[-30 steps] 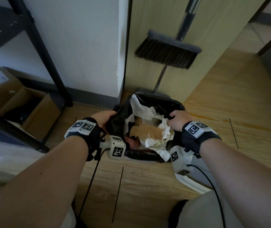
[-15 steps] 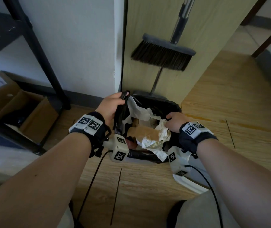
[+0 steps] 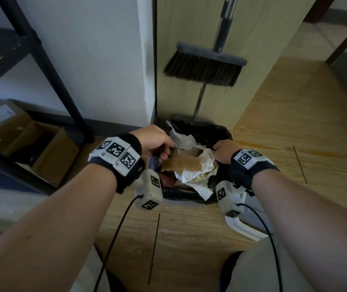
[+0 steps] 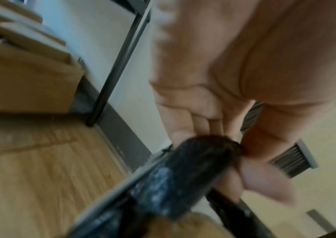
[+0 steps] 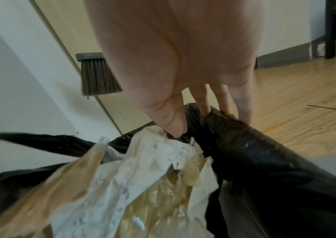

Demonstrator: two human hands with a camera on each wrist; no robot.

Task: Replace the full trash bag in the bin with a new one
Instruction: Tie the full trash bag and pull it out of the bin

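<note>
A black trash bag (image 3: pixel 206 133) lines a small bin on the wooden floor against the wall, stuffed with crumpled white paper (image 3: pixel 189 142) and brown paper (image 3: pixel 181 163). My left hand (image 3: pixel 157 144) grips a bunched strip of the bag's left edge (image 4: pixel 193 169), lifted above the rim. On the right side, my right hand (image 3: pixel 221 150) pinches the bag's edge (image 5: pixel 224 122), thumb inside and fingers outside. The white bin (image 3: pixel 244 228) shows only below my right wrist. From the right wrist, the paper waste (image 5: pixel 142 177) fills the bag's mouth.
A broom (image 3: pixel 206 66) and its dustpan (image 3: pixel 181 118) lean on the beige panel right behind the bin. A dark metal shelf frame (image 3: pixel 63 91) and open cardboard boxes (image 3: pixel 42 148) stand at the left. Bare wooden floor (image 3: pixel 294 123) stretches to the right.
My left hand has pulled the bag's left edge up off the rim and inward over the trash. The right hand keeps its hold on the right edge.
</note>
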